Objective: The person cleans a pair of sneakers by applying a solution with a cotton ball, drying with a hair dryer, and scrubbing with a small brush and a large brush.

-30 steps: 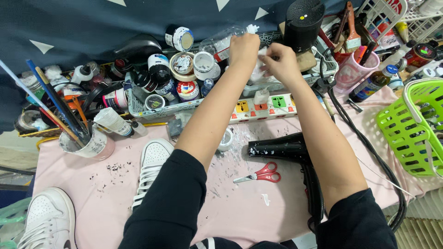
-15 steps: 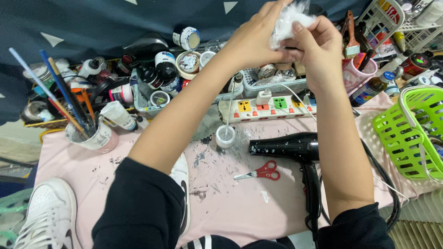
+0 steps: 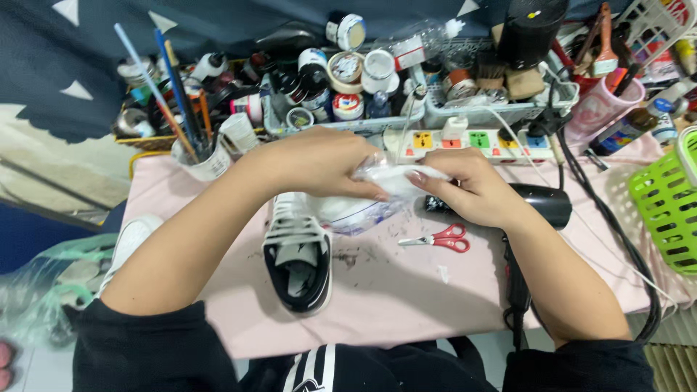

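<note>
Over the toe of the black-and-white sneaker [image 3: 298,250] on the pink bench [image 3: 406,290], both hands, left [image 3: 319,163] and right [image 3: 475,190], pinch a crumpled clear plastic bag [image 3: 385,185]; it is best kept taut and low, clear of the red scissors [image 3: 439,238].

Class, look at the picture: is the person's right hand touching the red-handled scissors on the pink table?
Apart. The head view shows the right hand gripping a white wad; pink tabletop shows between it and the scissors.

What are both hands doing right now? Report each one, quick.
Left hand: closed on the crumpled clear plastic bag, over the sneaker.
Right hand: pinching the same plastic bag's other end.
</note>
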